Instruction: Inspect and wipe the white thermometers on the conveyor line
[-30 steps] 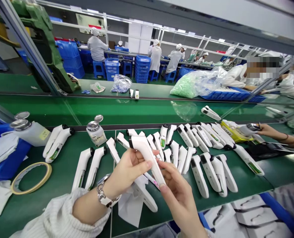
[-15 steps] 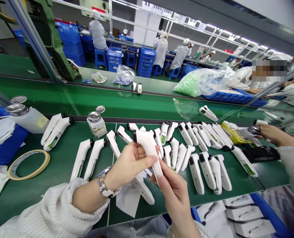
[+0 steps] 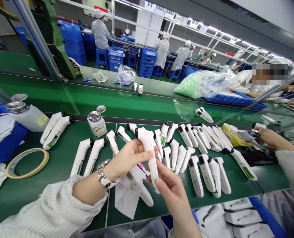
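Observation:
A white infrared thermometer (image 3: pixel 146 140) with a black head is held up over the bench between both hands. My left hand (image 3: pixel 130 155) grips it around the upper body, thumb on the near side. My right hand (image 3: pixel 170 185) pinches the lower end of its handle between thumb and fingers. Beneath them lies another white thermometer (image 3: pixel 143 191), partly on a white paper sheet (image 3: pixel 125 201). A slim item with a pink part (image 3: pixel 141 166) shows behind my left hand, mostly hidden. Many similar thermometers (image 3: pixel 196 175) lie to the right, some with green batteries visible.
Left stand a tape roll (image 3: pixel 45 162), a pump bottle (image 3: pixel 97 127), a larger bottle (image 3: pixel 35 117) and a blue bin (image 3: pixel 20 138). A green belt (image 3: pixel 152 105) runs behind. At right, a co-worker's hand (image 3: pixel 268 137) is near a yellow tray (image 3: pixel 232 135). A blue crate (image 3: pixel 268 206) sits below the bench edge.
The held thermometer has turned slightly more upright, and the pink part has come into sight behind it. A thermometer on the belt has shifted left. Both hands keep their hold.

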Action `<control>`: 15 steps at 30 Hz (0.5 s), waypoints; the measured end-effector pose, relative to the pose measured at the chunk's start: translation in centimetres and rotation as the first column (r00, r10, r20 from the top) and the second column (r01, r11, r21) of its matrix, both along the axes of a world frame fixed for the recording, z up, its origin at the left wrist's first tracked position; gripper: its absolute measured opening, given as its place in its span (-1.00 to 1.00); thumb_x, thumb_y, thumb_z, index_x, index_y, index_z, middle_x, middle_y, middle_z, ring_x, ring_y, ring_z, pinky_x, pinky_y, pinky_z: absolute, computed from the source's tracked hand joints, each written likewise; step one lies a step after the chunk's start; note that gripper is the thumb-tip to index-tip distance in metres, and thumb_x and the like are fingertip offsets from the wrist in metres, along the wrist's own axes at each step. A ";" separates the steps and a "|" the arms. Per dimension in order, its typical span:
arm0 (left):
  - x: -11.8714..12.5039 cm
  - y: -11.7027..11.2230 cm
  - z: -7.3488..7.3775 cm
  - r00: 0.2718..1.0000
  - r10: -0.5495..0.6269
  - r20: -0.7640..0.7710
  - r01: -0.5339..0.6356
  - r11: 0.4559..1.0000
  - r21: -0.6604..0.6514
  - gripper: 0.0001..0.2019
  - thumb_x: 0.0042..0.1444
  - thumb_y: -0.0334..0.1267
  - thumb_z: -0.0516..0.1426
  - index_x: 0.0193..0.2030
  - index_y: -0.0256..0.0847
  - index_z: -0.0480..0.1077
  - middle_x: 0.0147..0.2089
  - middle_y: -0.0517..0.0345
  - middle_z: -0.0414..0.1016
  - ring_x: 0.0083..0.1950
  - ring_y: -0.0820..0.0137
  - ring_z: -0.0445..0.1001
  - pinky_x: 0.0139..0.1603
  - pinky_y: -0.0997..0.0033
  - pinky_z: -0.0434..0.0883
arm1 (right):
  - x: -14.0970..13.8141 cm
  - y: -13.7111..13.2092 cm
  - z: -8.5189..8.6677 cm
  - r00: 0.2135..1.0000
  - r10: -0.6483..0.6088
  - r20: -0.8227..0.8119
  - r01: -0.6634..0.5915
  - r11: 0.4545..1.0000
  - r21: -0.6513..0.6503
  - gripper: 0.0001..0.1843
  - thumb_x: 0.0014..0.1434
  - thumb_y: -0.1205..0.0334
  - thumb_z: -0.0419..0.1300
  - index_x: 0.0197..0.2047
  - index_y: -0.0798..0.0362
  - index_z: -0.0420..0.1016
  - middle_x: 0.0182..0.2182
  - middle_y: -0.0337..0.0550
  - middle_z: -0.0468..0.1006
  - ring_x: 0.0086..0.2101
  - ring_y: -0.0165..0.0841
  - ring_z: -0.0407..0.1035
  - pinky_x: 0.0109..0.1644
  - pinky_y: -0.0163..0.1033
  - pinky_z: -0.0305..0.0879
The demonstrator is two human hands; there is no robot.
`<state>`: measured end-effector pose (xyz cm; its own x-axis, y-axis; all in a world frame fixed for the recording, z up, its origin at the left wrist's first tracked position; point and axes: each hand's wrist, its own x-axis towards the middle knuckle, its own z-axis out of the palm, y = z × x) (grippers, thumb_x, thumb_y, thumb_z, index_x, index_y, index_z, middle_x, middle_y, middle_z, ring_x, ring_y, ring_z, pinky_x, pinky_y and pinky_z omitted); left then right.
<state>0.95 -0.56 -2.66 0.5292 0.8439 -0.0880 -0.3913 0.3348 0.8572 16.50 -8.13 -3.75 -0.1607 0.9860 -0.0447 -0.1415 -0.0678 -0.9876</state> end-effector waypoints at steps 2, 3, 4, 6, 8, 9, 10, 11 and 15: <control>-0.1 0.3 -0.2 1.000 -0.011 0.009 0.011 1.000 -0.017 -0.63 0.00 -0.22 0.25 -0.07 -0.31 0.35 0.03 -0.13 0.46 0.02 0.20 0.45 -0.02 0.26 0.41 | 0.2 0.3 0.1 0.995 0.071 -0.069 -0.076 0.995 -0.071 -0.44 0.09 0.05 0.26 0.16 -0.06 0.34 -0.17 -0.12 0.57 -0.27 -0.30 0.45 -0.14 -0.18 0.42; -0.1 0.5 -0.2 1.000 -0.022 0.006 0.023 1.000 -0.017 -0.63 0.01 -0.21 0.25 -0.06 -0.31 0.35 0.03 -0.13 0.46 0.03 0.21 0.45 0.01 0.26 0.39 | 0.3 0.5 0.0 0.990 0.106 -0.089 -0.115 0.988 -0.107 -0.45 0.07 0.06 0.28 0.13 -0.05 0.37 -0.20 -0.13 0.57 -0.29 -0.32 0.45 -0.16 -0.21 0.41; -0.1 0.7 -0.3 0.999 -0.032 0.001 0.032 0.999 -0.015 -0.63 0.02 -0.20 0.23 -0.05 -0.30 0.36 0.02 -0.11 0.47 0.03 0.22 0.45 0.02 0.26 0.38 | 0.4 0.7 0.0 0.986 0.133 -0.102 -0.147 0.979 -0.139 -0.47 0.05 0.07 0.30 0.10 -0.04 0.40 -0.23 -0.14 0.56 -0.31 -0.35 0.44 -0.18 -0.24 0.40; -0.1 1.0 -0.3 0.999 -0.042 -0.007 0.041 0.999 -0.017 -0.65 0.07 -0.16 0.19 -0.03 -0.29 0.37 0.00 -0.08 0.48 0.02 0.24 0.45 0.04 0.26 0.36 | 0.7 1.1 -0.1 0.979 0.164 -0.120 -0.184 0.965 -0.185 -0.51 0.05 0.09 0.31 0.06 -0.03 0.43 -0.25 -0.17 0.55 -0.35 -0.40 0.42 -0.21 -0.29 0.38; -0.2 1.3 -0.3 0.999 -0.035 -0.001 0.035 0.999 -0.028 -0.66 0.14 -0.11 0.12 -0.03 -0.28 0.39 0.00 -0.06 0.48 0.02 0.25 0.44 0.07 0.23 0.34 | 0.9 1.6 -0.2 0.973 0.177 -0.145 -0.205 0.956 -0.209 -0.54 0.05 0.10 0.31 0.03 -0.01 0.45 -0.25 -0.16 0.54 -0.38 -0.43 0.42 -0.26 -0.33 0.36; -0.4 1.3 -0.2 1.000 -0.031 0.005 0.031 0.999 -0.032 -0.66 0.16 -0.09 0.08 -0.03 -0.27 0.40 0.01 -0.06 0.47 0.04 0.25 0.43 0.10 0.22 0.32 | 1.0 1.8 -0.2 0.970 0.185 -0.160 -0.217 0.952 -0.216 -0.56 0.06 0.11 0.31 0.02 0.01 0.46 -0.24 -0.15 0.53 -0.38 -0.45 0.42 -0.29 -0.37 0.35; -0.6 1.3 -0.2 1.000 -0.030 0.006 0.030 0.999 -0.030 -0.64 0.19 -0.07 0.05 -0.01 -0.26 0.39 0.04 -0.06 0.46 0.07 0.25 0.41 0.13 0.21 0.29 | 1.0 2.1 -0.2 0.965 0.194 -0.179 -0.232 0.946 -0.225 -0.58 0.06 0.11 0.30 0.00 0.03 0.47 -0.23 -0.13 0.53 -0.38 -0.46 0.43 -0.33 -0.41 0.32; -0.9 1.2 -0.2 1.000 -0.031 -0.001 0.031 0.999 -0.024 -0.63 0.21 -0.07 0.02 0.03 -0.24 0.38 0.07 -0.04 0.44 0.11 0.25 0.38 0.17 0.21 0.26 | 1.1 2.5 -0.2 0.958 0.205 -0.199 -0.250 0.938 -0.241 -0.60 0.07 0.12 0.30 -0.02 0.05 0.48 -0.23 -0.11 0.54 -0.37 -0.47 0.43 -0.36 -0.45 0.30; -2.4 -0.6 -1.8 0.983 -0.049 -0.177 0.052 0.999 0.014 -0.54 0.17 -0.04 0.05 0.20 -0.07 0.23 0.20 0.04 0.34 0.22 0.30 0.27 0.25 0.27 0.16 | 1.9 5.5 0.3 0.965 0.196 -0.175 -0.247 0.904 -0.348 -0.63 0.04 0.13 0.32 -0.11 0.16 0.51 -0.25 -0.02 0.56 -0.35 -0.44 0.48 -0.38 -0.48 0.34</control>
<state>-1.46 -1.18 -4.48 0.5490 0.8187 -0.1685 -0.2158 0.3335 0.9177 18.40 -2.65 -3.40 -0.4028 0.8431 -0.3563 -0.2088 -0.4636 -0.8611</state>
